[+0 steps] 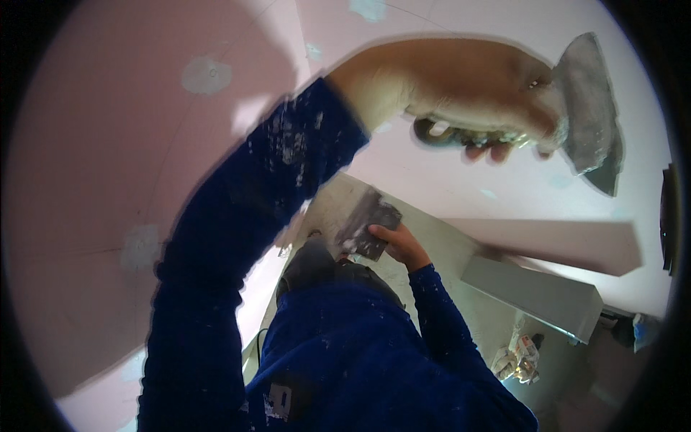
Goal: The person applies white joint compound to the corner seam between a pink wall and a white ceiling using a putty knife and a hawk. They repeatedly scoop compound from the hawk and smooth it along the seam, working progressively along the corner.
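Observation:
My left hand [461, 83] is raised high across the view, its fingers wrapped round the handle of a putty knife [586, 101]. The handle end with a round hole sticks out below my palm, and the wide grey blade points right, close to the pink wall. Lower down, in front of my body, my right hand [404, 246] grips the edge of a dark rectangular plate [368, 225], thumb on top. White compound is smeared over the plate. Both blue sleeves carry white splashes.
Pink wallboard [93, 165] with pale filler patches [206, 74] meets in a corner ahead. At the right stands a long grey box-like piece [533, 291]. Past it, a bag and small items [520, 358] lie on the floor. Something dark [668, 219] shows at the right rim.

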A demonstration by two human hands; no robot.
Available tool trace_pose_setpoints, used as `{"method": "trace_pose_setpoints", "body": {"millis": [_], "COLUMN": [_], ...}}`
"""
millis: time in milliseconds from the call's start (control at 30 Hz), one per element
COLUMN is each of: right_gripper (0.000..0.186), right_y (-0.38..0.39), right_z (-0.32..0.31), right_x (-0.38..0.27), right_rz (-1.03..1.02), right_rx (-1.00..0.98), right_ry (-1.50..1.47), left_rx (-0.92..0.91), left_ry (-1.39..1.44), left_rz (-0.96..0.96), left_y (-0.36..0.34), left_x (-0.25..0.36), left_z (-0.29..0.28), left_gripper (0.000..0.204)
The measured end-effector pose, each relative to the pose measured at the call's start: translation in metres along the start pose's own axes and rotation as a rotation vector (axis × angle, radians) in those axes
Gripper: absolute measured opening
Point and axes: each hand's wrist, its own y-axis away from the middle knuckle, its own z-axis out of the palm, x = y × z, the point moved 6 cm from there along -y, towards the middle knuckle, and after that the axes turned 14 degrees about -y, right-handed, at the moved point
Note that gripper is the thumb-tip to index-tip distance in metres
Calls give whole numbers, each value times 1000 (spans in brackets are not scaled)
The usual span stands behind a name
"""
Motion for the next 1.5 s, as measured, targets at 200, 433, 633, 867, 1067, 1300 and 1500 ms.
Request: {"method": "trace_pose_setpoints", "body": {"millis": [200,433,633,867,1067,1300,1500], "right_gripper": [46,27,25,26,29,32,33], "right_y": [-94,-284,-400,-395,-421,-450,-320], "right_z": [-120,-159,-172,-155,-177,-190,-176], "right_x": [105,147,129,73,67,59,115], "right_rz": [-199,-298,-304,-353,-340,-433,-159], "right_rx": [128,427,489,389,375,231,286], "right_ry": [-113,-1113,-1091,-1057,-1029,-1117,-925], "left_rx": [-31,-25,-158,-25,-9,77,235], "left_ry": [426,442,463,407,483,417,143], "left_rz": [-685,-690,-891,-871,-876,-982,-895], "left_y": [123,188,243,270,266,306,329], "left_x": [-103,-124,-148,-148,-212,-210,-214], "left_z": [88,146,133,137,114,131,118], "left_gripper": [78,77,85,77,65,70,74]}}
